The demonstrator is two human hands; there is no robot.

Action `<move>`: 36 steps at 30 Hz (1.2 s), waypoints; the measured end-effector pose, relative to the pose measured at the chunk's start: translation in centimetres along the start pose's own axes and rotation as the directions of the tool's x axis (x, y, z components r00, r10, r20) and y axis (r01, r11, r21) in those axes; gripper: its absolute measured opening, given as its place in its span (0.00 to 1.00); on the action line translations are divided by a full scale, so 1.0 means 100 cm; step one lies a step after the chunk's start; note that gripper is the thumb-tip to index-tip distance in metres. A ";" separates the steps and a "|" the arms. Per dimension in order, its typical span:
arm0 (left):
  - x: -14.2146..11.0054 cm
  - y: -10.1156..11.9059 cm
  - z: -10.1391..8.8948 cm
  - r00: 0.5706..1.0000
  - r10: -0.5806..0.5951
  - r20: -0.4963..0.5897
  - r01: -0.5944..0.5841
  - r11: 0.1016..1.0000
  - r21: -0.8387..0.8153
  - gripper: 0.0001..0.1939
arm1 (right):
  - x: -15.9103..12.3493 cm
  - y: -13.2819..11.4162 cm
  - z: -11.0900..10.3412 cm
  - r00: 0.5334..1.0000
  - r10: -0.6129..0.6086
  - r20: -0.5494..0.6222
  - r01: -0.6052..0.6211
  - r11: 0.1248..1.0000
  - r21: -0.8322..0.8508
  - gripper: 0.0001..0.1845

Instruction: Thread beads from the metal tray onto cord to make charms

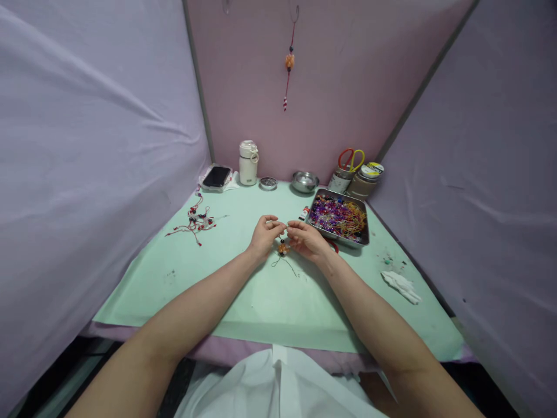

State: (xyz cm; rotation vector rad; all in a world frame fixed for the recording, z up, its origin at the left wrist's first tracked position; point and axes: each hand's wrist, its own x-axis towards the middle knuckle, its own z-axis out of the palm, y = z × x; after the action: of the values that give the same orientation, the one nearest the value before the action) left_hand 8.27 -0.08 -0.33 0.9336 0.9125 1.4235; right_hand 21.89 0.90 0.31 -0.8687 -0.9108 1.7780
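Orange bead charm (282,248) sits around mid-table, between the two hands and just below the fingertips. Dark bead on top, loose cord ends (275,264) trailing toward the near edge. Can't tell if it hangs or touches the table (243,305).

Left hand (265,237): thumb and forefinger pinched, looks like on the charm's upper cord. Right hand (306,240): same pinch, tips nearly meeting the left's. Cord is too fine there to confirm exactly what each grips.

For this step, my read: left as anchor, right does the fine work. Pinch close to the top bead, light steady tension, forearms resting if possible. Keep the trailing ends flat and apart so they don't snag. Beads could slip if one pinch loosens early.

Around it: bead tray (353,244) toward the far right corner, red-and-white box (304,213) at its left side. Glove-like white cloth (401,287) by the right edge. Tangled red cords (199,220) toward the left edge. Far edge: phone (216,176) at the left corner, bottle (248,165), steel bowl (305,182), scissors (351,159) in a can toward the right corner.
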 end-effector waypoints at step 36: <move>-0.002 0.002 0.001 0.999 0.027 0.047 -0.032 0.994 0.109 0.14 | -0.001 -0.001 0.002 0.988 -0.120 -0.096 0.107 0.985 -0.137 0.15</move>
State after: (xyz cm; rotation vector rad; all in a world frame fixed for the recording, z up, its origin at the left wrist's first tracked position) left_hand 8.34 -0.26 -0.14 1.0614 0.9542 1.3819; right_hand 21.79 0.80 0.56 -0.9649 -0.9976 1.5741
